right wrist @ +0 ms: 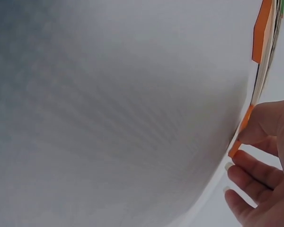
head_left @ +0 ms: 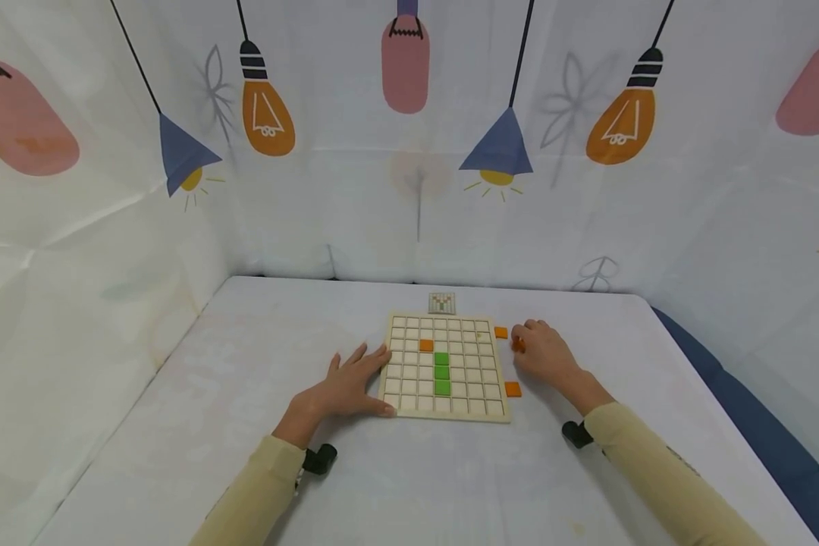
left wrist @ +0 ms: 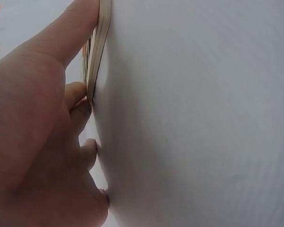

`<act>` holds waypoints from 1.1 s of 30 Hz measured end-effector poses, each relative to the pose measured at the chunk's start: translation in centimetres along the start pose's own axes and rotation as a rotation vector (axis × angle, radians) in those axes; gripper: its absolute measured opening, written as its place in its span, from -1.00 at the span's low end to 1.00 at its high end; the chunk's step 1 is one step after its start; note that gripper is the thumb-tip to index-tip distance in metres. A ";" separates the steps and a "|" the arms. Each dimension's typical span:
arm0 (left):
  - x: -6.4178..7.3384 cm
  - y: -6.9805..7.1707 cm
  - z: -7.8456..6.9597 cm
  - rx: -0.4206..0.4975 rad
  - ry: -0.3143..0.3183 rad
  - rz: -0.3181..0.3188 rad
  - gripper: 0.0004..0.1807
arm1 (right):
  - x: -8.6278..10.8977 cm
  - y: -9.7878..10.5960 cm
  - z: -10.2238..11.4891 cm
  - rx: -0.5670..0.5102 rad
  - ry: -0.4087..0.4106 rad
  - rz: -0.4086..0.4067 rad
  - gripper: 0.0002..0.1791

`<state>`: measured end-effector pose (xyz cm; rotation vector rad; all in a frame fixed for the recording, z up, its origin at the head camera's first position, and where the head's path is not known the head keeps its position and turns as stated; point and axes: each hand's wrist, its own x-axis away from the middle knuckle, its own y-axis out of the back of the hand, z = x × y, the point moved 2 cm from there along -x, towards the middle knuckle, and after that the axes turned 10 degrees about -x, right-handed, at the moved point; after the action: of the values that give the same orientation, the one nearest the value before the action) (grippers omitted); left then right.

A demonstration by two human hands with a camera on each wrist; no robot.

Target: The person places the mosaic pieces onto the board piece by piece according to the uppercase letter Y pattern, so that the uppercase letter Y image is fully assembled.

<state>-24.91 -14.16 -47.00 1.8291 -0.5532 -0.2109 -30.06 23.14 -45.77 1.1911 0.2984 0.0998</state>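
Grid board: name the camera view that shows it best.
The head view: it alone shows the grid board from above, nearly unobstructed. The left wrist view shows mostly its edge against the left hand; the right wrist view, a narrow edge at upper right.

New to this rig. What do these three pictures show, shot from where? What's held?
No robot: a person works bare-handed. The wide picture comes from a head-worn camera looking forward and down; the other two come from cameras on the left and right wrists. On the white table lie a gridded board with one orange tile and three green tiles, a small patterned card beyond it, and two loose orange tiles by its right edge. The left hand rests against the board's left side; the right hand pinches another orange tile.
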 end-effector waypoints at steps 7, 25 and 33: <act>0.0 -0.1 0.1 -0.004 0.000 -0.009 0.19 | 0.0 0.1 0.4 0.000 0.039 -0.016 -0.85; -0.3 -0.5 0.6 -0.013 -0.013 -0.022 0.19 | -1.1 -0.4 3.0 -0.020 0.174 -0.045 -0.88; -0.3 -0.6 0.6 -0.026 -0.015 -0.019 0.18 | -2.0 -1.0 4.1 -0.044 0.153 0.007 -0.84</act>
<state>-25.26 -14.36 -47.80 1.8098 -0.5411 -0.2434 -30.87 18.58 -44.97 1.1430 0.4241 0.2029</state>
